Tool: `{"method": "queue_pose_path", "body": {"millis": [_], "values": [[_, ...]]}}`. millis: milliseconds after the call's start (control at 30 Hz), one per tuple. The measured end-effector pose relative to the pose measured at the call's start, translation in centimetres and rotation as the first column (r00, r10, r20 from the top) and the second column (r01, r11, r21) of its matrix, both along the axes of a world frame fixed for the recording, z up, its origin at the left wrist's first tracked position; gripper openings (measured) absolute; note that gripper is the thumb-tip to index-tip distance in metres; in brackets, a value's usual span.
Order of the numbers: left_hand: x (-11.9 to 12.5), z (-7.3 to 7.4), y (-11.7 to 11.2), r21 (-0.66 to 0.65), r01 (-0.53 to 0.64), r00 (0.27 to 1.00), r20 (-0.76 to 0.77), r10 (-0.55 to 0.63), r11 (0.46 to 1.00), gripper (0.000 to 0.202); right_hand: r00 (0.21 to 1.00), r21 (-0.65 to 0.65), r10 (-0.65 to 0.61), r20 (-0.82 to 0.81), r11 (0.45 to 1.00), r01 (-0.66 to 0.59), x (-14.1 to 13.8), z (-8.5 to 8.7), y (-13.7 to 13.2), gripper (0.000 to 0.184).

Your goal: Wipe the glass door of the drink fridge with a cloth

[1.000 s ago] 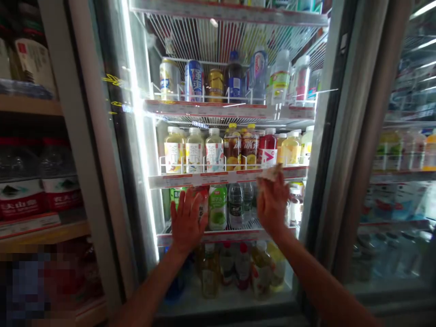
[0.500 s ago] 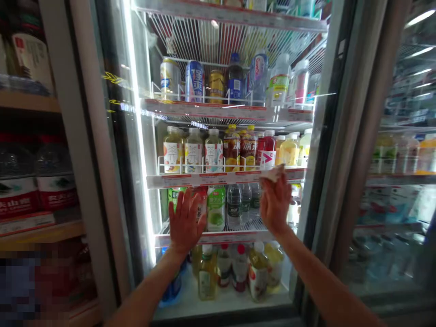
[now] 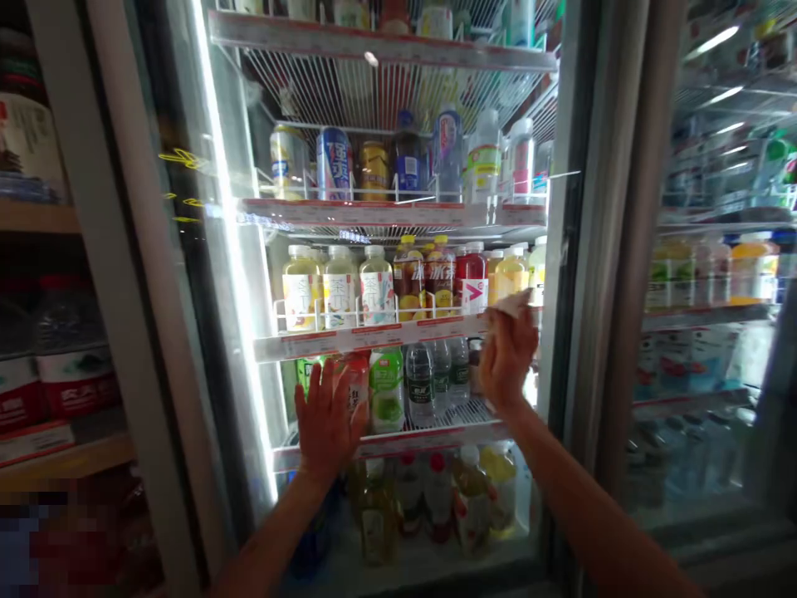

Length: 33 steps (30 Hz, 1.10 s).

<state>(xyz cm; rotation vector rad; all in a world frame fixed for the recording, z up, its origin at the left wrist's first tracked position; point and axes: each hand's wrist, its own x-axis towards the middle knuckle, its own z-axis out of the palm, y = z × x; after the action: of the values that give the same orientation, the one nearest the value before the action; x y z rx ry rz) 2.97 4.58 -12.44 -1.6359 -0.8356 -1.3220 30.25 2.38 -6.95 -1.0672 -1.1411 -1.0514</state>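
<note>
My left hand [image 3: 328, 419] has its fingers spread, palm toward the glass front of a lit drinks cooler, before the shelf with green and red packs. A crumpled white cloth or tissue [image 3: 511, 304] pokes out above the fingers of my right hand [image 3: 507, 361], which is closed on it. That hand is raised at the right part of the cooler, level with the price rail [image 3: 374, 335]. Behind the cloth stands a yellow juice bottle [image 3: 510, 270], partly covered. Whether either palm touches the glass, I cannot tell.
Several shelves hold cans and bottles, such as a red drink bottle [image 3: 474, 274] and a green pack [image 3: 387, 390]. A bright light strip [image 3: 227, 199] runs down the left side. Metal door frames [image 3: 613, 249] border the cooler at right; another shelf unit [image 3: 37, 218] stands left.
The view has shifted, so the shelves sit further left. My right hand with the white cloth has moved a little right across the cooler front. My left hand stays spread in nearly the same place.
</note>
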Motion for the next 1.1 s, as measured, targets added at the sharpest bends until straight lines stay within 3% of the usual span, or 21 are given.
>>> {"method": "queue_pose_path", "body": {"millis": [67, 133, 200, 300, 367, 467, 533, 600, 667, 767, 867, 1000, 1100], "values": [[-0.1, 0.1, -0.1, 0.006, 0.009, 1.0, -0.011, -0.009, 1.0, 0.07, 0.967, -0.105, 0.056, 0.25, 0.994, -0.031, -1.8, -0.9, -0.4, 0.052], [-0.2, 0.1, -0.2, -0.008, 0.011, 1.0, -0.015, -0.011, 1.0, 0.07, 0.93, -0.142, 0.078, 0.359, 0.989, -0.029, -1.3, -1.2, -0.6, 0.055], [-0.3, 0.0, -0.2, -0.029, 0.012, 1.0, -0.018, -0.013, 1.0, 0.07, 0.973, -0.082, 0.027, 0.229, 0.997, -0.009, 1.2, -0.5, -0.4, 0.053], [-0.2, -0.1, -0.1, -0.035, 0.007, 1.0, -0.005, -0.007, 0.999, 0.069, 0.988, 0.045, -0.039, -0.152, 0.998, 0.046, 4.9, 1.4, 0.1, 0.049], [0.0, -0.2, 0.1, -0.022, 0.003, 1.0, 0.008, -0.003, 1.0, 0.069, 0.976, 0.072, -0.034, -0.216, 0.996, 0.051, 4.6, 1.9, 0.4, 0.049], [0.2, -0.2, 0.1, -0.014, 0.023, 1.0, 0.013, -0.023, 1.0, 0.07, 0.998, -0.014, 0.02, 0.055, 1.0, -0.02, -0.2, 0.5, 0.3, 0.054], [0.1, -0.1, -0.2, -0.019, 0.042, 0.999, 0.009, -0.042, 0.999, 0.07, 0.953, -0.112, 0.091, 0.288, 0.992, -0.06, -3.5, -1.1, 0.1, 0.058], [-0.3, 0.2, -0.7, -0.027, 0.052, 0.999, -0.005, -0.052, 0.998, 0.069, 0.91, -0.151, 0.119, 0.397, 0.986, -0.063, -4.7, -2.0, -0.1, 0.06], [-1.0, 0.8, -1.0, -0.053, 0.043, 0.998, -0.036, -0.045, 0.998, 0.067, 0.942, -0.113, 0.071, 0.328, 0.993, -0.036, -3.4, -1.7, 0.0, 0.058], [-2.2, 2.1, -0.8, -0.048, 0.022, 0.999, -0.041, -0.024, 0.999, 0.065, 1.0, 0.006, -0.029, 0.007, 1.0, 0.029, 0.4, 0.4, 0.7, 0.053], [-2.5, 3.3, 0.1, -0.014, 0.002, 0.999, 0.046, -0.001, 1.0, 0.066, 0.993, 0.055, -0.027, -0.117, 0.998, 0.034, 0.7, 1.6, 1.0, 0.05], [-1.9, 3.7, 1.0, -0.038, 0.019, 0.994, 0.11, -0.015, 0.999, 0.066, 0.967, -0.072, 0.067, 0.245, 0.996, -0.051, -4.0, -0.2, 0.2, 0.053], [-1.9, 3.5, 1.0, -0.054, 0.017, 0.995, 0.101, -0.011, 0.998, 0.067, 0.92, -0.124, 0.098, 0.379, 0.991, -0.054, -4.5, -1.1, -0.1, 0.058]]}}
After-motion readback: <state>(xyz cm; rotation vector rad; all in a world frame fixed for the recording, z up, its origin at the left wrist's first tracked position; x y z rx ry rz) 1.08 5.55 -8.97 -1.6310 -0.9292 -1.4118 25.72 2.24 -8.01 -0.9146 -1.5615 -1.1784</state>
